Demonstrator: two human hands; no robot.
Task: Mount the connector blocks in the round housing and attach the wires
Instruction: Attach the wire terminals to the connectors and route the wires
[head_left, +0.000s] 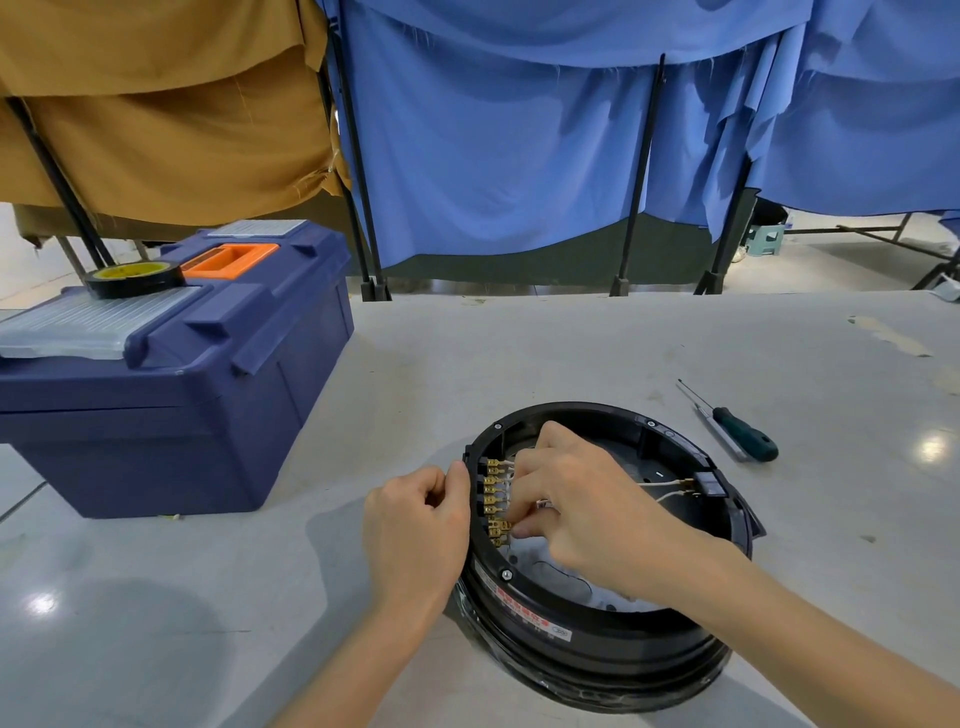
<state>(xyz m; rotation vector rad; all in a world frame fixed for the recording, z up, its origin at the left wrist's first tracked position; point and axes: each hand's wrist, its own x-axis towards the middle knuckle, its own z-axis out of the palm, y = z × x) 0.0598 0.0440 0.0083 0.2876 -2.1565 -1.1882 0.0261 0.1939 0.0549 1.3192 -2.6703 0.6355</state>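
Observation:
The round black housing (587, 634) lies open-side up on the grey table. Along its left inner wall runs a row of several brass terminals (493, 499) on black connector blocks. My right hand (576, 504) reaches inside the housing, its fingers curled and pinching a wire end at the lower terminals. My left hand (415, 525) rests against the outside of the left rim, fingers curled, thumb on the rim edge. Two white wires (662, 491) run to a second black block (709, 483) on the right inner wall. My right hand hides much of the housing floor.
A dark blue toolbox (171, 374) with an orange handle stands at the left, a roll of black tape (135, 278) on its lid. A green-handled screwdriver (743, 434) lies to the right behind the housing. Blue and tan curtains hang past the table's far edge.

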